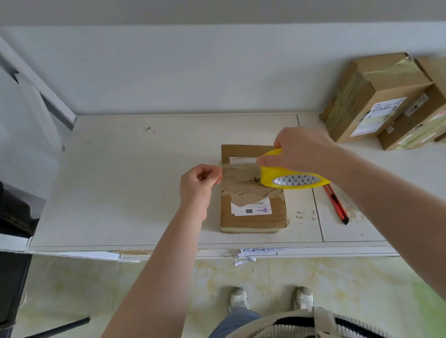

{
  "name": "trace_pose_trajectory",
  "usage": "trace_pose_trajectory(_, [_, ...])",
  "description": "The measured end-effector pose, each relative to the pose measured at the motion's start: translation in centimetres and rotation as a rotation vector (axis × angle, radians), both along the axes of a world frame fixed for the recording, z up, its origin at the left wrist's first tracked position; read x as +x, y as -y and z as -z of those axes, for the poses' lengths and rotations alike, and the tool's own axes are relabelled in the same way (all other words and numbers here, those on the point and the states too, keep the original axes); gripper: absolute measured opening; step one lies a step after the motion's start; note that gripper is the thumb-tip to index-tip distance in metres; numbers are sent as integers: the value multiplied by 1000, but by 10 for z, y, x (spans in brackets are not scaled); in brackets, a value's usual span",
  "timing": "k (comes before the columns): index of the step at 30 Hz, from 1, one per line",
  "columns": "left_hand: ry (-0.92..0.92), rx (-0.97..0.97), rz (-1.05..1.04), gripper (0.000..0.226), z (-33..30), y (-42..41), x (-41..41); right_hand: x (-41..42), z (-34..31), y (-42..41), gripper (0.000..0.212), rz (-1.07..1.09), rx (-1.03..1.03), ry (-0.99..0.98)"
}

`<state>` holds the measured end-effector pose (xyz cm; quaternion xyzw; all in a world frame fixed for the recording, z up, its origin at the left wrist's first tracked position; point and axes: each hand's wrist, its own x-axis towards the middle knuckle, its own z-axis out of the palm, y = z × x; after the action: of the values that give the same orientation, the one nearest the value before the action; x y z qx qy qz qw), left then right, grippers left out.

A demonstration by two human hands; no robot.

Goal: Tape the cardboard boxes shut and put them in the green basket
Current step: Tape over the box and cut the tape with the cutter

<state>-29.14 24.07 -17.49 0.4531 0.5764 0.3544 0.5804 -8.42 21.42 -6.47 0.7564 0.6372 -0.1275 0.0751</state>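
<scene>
Left hand: the left hand (pixel 199 181) has its fingers curled, thumb and fingertips pinching the free end of a clear tape strip (pixel 240 169) at the left edge of the box.
Right hand: the right hand (pixel 301 150) grips the yellow tape roll (pixel 294 178) from above, fingers curled over its rim, the roll tilted above the box's right side.
Tape strip: stretched between the two hands, across the top of the box.
Flat cardboard box (pixel 251 193): lies on the white table (pixel 134 179), under and between both hands; its top paper is torn and a white label sits on the part nearer the person.
Utility knife (pixel 336 203): red and black, on the table just beside the box, below the right wrist.
Stacked cardboard boxes (pixel 397 101): well beyond the right hand, at the far right of the table against the wall, bearing tape and labels.
Green basket: a blurred green patch (pixel 440 308) shows on the floor under the right forearm; whether it is the basket cannot be told.
</scene>
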Motion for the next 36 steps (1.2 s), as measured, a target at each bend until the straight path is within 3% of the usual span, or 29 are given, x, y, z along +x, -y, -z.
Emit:
trace_pose_trajectory(10, [-34,-46,-106,19,13,2,2,-9,5,-3,53,-16,19,40])
trace_pose_trajectory(18, [4,152,-173,32,17,8,4,-11,8,-3,54,-9,27,50])
trace_pose_trajectory(26, [-19,92,-36,22,23,6,6,-8,11,-4,54,-10,46,44])
trace_pose_trajectory(29, [-242,236,131,16,21,4,4,-9,12,-5,55,-15,45,41])
trace_pose_trajectory(33, [-854,614,181,25,20,9,7,-11,11,-4,55,-16,49,40])
trace_pose_trajectory(36, [-972,618,218,33,14,12,13,-11,9,-3,56,-7,52,37])
